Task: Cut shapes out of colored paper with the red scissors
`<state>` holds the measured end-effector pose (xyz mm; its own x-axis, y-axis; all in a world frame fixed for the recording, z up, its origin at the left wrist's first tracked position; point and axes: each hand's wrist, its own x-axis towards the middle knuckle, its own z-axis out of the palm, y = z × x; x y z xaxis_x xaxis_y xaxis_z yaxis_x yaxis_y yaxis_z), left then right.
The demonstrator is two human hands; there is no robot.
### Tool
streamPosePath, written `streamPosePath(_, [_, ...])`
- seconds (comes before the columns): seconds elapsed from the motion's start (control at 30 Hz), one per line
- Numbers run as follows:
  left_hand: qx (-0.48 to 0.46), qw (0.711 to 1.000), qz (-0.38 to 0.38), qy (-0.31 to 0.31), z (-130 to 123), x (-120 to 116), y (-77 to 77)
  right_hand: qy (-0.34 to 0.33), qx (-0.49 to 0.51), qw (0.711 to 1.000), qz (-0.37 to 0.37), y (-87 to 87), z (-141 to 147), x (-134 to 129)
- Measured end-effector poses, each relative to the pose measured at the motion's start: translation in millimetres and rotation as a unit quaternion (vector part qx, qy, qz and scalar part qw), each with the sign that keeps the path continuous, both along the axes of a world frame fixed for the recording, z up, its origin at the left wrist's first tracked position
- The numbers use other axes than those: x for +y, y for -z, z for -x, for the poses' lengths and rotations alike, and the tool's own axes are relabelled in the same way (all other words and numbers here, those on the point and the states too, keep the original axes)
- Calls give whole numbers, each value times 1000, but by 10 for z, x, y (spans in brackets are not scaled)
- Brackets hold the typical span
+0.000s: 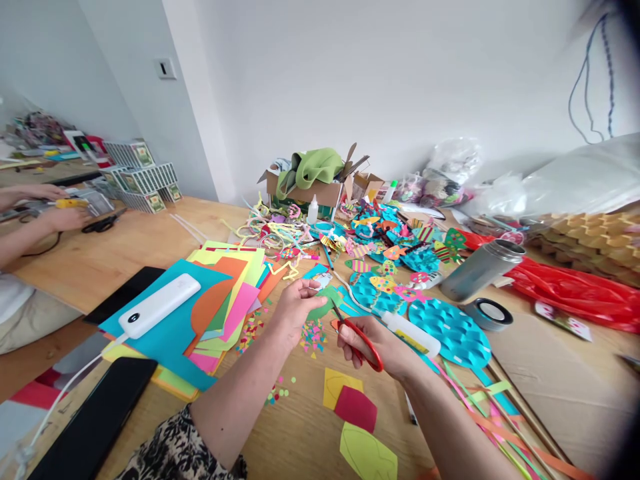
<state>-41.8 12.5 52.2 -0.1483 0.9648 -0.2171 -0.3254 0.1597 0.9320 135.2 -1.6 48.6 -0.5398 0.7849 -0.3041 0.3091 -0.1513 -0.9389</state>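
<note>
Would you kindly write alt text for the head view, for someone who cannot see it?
A person's right hand holds red-handled scissors at green paper pinched in the left hand, over a wooden table with colored sheets, paper fish and a metal bottle.

Scissors [369,341] right of paper piece [323,307], above desk [273,440]. Left: power bank [163,305] on paper stack [183,343], phone [95,427] in front. Right: flask [477,272], tape roll [490,313] just before it. Carton [304,191] behind.

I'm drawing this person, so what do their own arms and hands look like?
The left sleeve is black and cream, with a swirly, leafy-looking pattern. No right sleeve shows. The left hand and right hand are bare.
</note>
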Motion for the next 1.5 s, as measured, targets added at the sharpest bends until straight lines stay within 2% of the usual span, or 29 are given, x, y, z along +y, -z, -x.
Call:
streamPosePath(0.07, [-7, 1000, 3, 2, 0, -4, -1, 9, 5, 1000, -2, 14, -5, 1])
streamPosePath(0.23, [-23, 996, 33, 83, -9, -42, -19, 11, 25, 999, -18, 23, -16, 9])
streamPosePath(0.33, [-17, 994, 34, 98, -12, -63, -49, 11, 24, 1000, -16, 13, -19, 11])
streamPosePath(0.57, [-6, 996, 43, 82, -17, -84, -111, 12, 24, 1000, -10, 19, -17, 9])
streamPosePath(0.77, [-23, 996, 19, 83, -9, -65, -60, 19, 32, 999, -2, -9, -10, 7])
streamPosePath(0.97, [-32, 998, -3, 51, -5, -29, 6, 34, 47, 998, 14, -15, -14, 0])
streamPosePath(1.23, [-80, 996, 7, 41, -9, -29, -28, 33, 100, 994, 18, 48, -27, -4])
streamPosePath(1.5, [-73, 996, 16, 49, -16, -37, -27, 31, 62, 997, 15, -12, -30, -11])
